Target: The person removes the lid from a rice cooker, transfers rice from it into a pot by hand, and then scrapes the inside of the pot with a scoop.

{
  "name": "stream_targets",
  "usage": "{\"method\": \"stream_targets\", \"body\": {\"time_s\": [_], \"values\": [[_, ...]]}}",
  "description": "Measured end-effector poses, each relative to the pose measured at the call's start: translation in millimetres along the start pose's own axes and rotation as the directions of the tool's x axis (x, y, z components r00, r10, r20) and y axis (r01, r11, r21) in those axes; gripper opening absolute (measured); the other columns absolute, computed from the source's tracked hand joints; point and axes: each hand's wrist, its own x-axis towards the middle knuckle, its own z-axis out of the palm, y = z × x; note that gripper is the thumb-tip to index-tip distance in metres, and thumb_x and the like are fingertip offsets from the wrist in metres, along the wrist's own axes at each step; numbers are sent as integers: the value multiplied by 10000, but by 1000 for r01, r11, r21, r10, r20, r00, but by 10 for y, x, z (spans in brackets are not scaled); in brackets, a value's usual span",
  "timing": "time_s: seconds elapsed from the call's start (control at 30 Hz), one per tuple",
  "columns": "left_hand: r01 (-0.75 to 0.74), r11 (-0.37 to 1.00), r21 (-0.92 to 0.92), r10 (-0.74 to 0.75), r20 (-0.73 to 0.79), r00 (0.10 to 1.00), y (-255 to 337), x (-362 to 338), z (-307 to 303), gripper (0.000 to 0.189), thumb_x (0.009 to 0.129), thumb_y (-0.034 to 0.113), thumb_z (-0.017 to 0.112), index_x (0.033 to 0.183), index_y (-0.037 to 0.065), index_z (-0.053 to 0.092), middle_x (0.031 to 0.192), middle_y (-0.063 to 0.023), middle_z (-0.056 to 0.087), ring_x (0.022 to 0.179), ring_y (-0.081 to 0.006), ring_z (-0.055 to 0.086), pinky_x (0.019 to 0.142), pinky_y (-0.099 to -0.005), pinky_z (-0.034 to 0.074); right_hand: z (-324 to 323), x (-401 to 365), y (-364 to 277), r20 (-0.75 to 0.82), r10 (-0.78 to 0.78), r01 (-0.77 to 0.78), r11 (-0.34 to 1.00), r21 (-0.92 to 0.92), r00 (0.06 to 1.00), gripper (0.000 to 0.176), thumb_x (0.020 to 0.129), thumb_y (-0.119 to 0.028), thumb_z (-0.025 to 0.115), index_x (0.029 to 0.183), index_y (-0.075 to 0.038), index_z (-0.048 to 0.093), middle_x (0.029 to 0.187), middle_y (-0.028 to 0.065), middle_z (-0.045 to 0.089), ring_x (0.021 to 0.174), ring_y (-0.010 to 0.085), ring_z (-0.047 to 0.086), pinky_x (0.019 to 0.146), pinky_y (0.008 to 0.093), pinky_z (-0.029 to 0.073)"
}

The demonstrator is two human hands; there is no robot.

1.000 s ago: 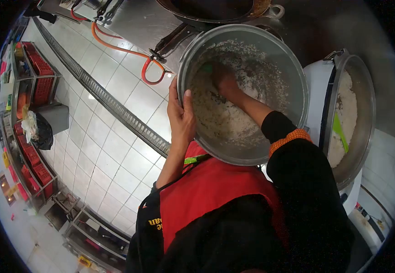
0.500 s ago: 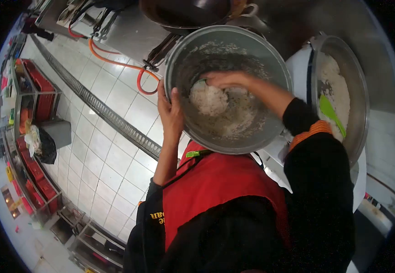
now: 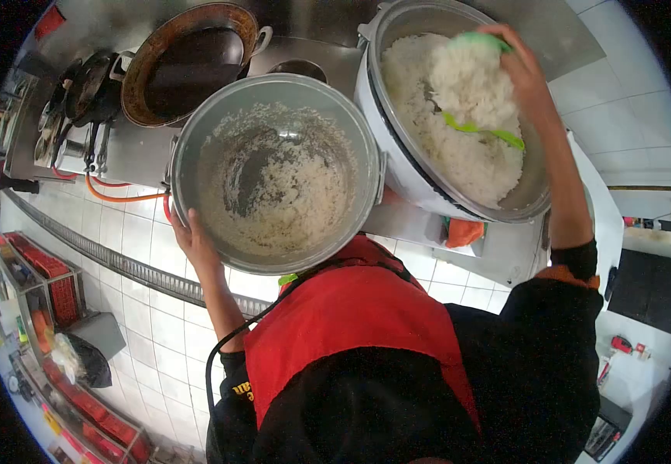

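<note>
The rice cooker (image 3: 385, 158) stands open. The metal pot (image 3: 273, 80) is tilted beside it, the left hand (image 3: 196, 243) with its grip closed on the rim, a sound hold. The right hand (image 3: 525, 73) has its grip around the green scoop (image 3: 474, 39) over the cooker, and the rice (image 3: 463, 77) looks soft, sticky, probably crumbly.

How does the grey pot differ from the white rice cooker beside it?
The grey pot is held at its rim by the left hand; the rice cooker stands on the counter under the right hand, which holds a green scoop. The grey pot has a thin scraped layer with bare metal showing; the rice cooker is heaped. Both are round and hold white rice.
</note>
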Motion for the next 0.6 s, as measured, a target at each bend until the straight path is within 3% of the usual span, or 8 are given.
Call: {"method": "stream_targets", "body": {"time_s": [0.03, 0.07, 0.1, 0.13, 0.27, 0.37, 0.47, 0.6], "values": [[9, 1000, 12, -9, -6, 1000, -1, -5, -4, 477, 937, 187, 493, 1346, -17, 355, 1267, -156, 477, 1125, -237, 487, 963, -345, 368, -26, -99, 19, -116, -147, 126, 978, -168, 982, 356, 769, -192, 641, 1091, -76, 541, 1038, 133, 577, 981, 245, 563, 844, 340, 448], [-16, 999, 47, 17, -23, 1000, 20, -13, 12, 491, 936, 202, 493, 1350, -18, 346, 1269, -154, 479, 1126, -239, 490, 965, -347, 372, 52, -223, 40, -117, -148, 128, 978, -165, 982, 356, 769, -192, 641, 1091, -76, 541, 1038, 133, 577, 981, 245, 563, 844, 340, 448], [-17, 999, 50, 18, -25, 1000, 53, -22, 23, 491, 936, 202, 493, 1350, -18, 346, 1269, -154, 479, 1126, -239, 490, 965, -347, 372, 199, -382, 85, -59, -212, 156, 855, -494, 975, 427, 709, -186, 683, 1095, -89, 526, 1035, 145, 559, 986, 284, 554, 836, 357, 450], [9, 999, 50, -8, -23, 1000, 93, -36, 41, 501, 936, 208, 490, 1357, -17, 336, 1271, -158, 477, 1133, -245, 487, 966, -348, 373, 289, -473, 118, 18, -253, 177, 626, -760, 967, 504, 649, -180, 725, 1099, -102, 512, 1031, 156, 542, 991, 323, 545, 827, 374, 453], [30, 999, 22, -31, 41, 999, -102, 51, -69, 518, 936, 223, 482, 1366, -17, 320, 1277, -169, 472, 1147, -268, 481, 966, -348, 378, 425, -375, -13, -56, -269, 152, 690, -708, 961, 565, 617, -206, 755, 1112, -123, 496, 1012, 143, 519, 972, 364, 523, 800, 422, 450], [-32, 999, 17, 31, 7, 999, -8, 5, -6, 468, 932, 155, 485, 1351, -6, 349, 1272, -172, 470, 1120, -241, 487, 949, -321, 382, 696, -70, -781, -164, -310, 192, 845, -499, 936, 515, 631, -194, 734, 1084, -111, 503, 969, 137, 514, 927, 352, 526, 776, 454, 443], [12, 999, 45, -11, -17, 1000, 71, -22, 22, 460, 926, 128, 508, 1339, -8, 359, 1242, -145, 496, 1113, -196, 487, 937, -294, 381, 1453, 190, -1294, 42, -363, 361, 896, -258, 931, 434, 647, -144, 693, 1047, -90, 535, 971, 139, 513, 921, 346, 523, 764, 459, 444], [-23, 1000, 21, 24, -62, 998, -35, 17, 20, 419, 924, 125, 505, 1302, -19, 396, 1209, -140, 532, 1120, -186, 487, 943, -280, 363, 3044, 319, -1045, 385, -311, 447, 826, -342, 869, 429, 703, -103, 642, 1123, -110, 554, 1061, 155, 480, 1024, 328, 494, 813, 439, 452]]}}
